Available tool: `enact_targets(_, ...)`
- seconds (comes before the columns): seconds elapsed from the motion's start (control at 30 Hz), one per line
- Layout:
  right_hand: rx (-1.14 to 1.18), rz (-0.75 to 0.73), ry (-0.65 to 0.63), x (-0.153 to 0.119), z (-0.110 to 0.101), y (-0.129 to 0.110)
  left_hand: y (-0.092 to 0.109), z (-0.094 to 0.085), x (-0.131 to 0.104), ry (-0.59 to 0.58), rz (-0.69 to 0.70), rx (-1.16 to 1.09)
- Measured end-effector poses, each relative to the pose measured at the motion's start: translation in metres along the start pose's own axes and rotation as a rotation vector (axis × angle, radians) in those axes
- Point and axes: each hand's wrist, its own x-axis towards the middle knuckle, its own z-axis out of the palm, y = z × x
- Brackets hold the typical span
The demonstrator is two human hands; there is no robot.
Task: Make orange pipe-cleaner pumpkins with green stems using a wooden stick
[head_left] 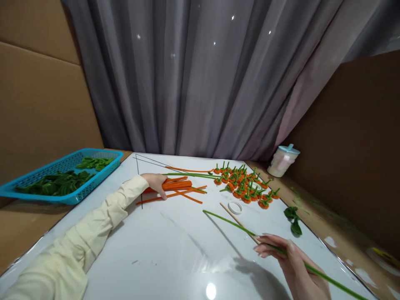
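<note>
R hand at 4 o'clock of tabletop, fingers pinched on long green stem, far tip aimed at 10; wood stick meets fingertips, can't tell if held too. L hand at 10-11, over orange stems, thumb apart from fingers; can't tell if gripping. Orange flowers w/ green stalks at 1. Blue basket approx 10.

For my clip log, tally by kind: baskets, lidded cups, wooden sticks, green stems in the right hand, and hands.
Blue basket: 1
Lidded cup: 1
Wooden stick: 1
Held green stem: 1
Hands, left hand and right hand: 2
Total: 6
</note>
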Motion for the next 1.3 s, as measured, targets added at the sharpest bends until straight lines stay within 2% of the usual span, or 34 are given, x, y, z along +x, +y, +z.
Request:
enact_targets(0.13,-0.052,0.002,0.039,-0.003,0.003,-0.005,0.012,0.010,0.003,0.011,0.069,0.010)
enact_targets(0.27,-0.076,0.008,0.067,-0.004,0.006,-0.009,0.030,0.010,-0.003,0.062,0.127,0.063)
enact_targets(0.37,-0.097,0.031,0.091,-0.005,0.006,-0.009,0.036,0.009,-0.008,0.056,0.155,0.076)
enact_targets(0.63,-0.126,0.049,0.132,-0.007,0.006,-0.008,0.030,0.013,-0.004,-0.056,0.091,-0.003)
enact_targets(0.83,-0.141,0.060,0.136,-0.007,0.009,-0.012,0.021,0.012,0.000,-0.103,0.102,-0.111)
enact_targets(0.9,-0.137,0.051,0.132,-0.007,0.009,-0.013,0.018,0.009,0.002,-0.050,0.113,-0.119)
enact_targets(1.07,-0.165,0.052,0.125,-0.005,0.008,-0.011,0.020,0.005,0.022,0.219,0.089,-0.003)
enact_targets(1.3,-0.125,0.051,0.090,-0.003,-0.001,0.002,0.041,0.012,0.046,0.261,0.216,0.187)
